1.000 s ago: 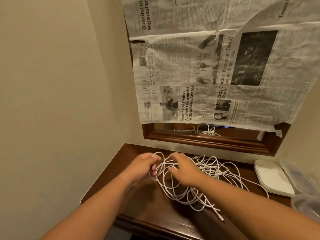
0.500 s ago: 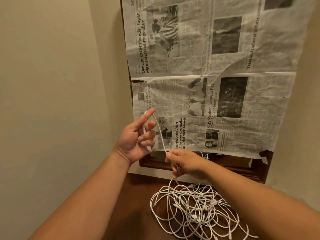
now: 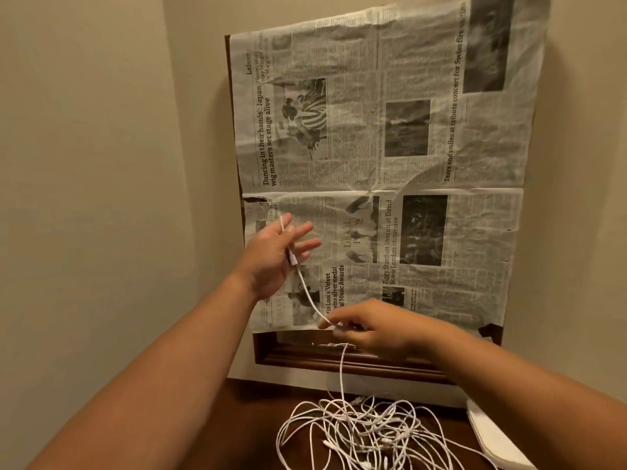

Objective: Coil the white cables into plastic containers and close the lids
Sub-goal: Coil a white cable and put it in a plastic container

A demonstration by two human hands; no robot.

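The left hand (image 3: 274,256) is raised in front of the grey printed newspaper sheet (image 3: 390,147). Its fingers are stretched and spread, not clenched. One thin white cable (image 3: 307,293) lies across them with its small plug against the palm; I cannot tell if the thumb pins it. The hand seems held flat like this to serve as a form for winding loops around.

Lower down, the right hand (image 3: 369,329) has its fingers curled and pinches the same cable. From there the cable drops to the loose tangle of white cables (image 3: 366,432) on the dark brown wooden table (image 3: 244,435). I think this pinch keeps the strand tight and feeds it out of the heap.

A flat white lid-like piece (image 3: 492,435) waits at the table's right edge — no cable is inside any container yet, so the task is at its beginning.
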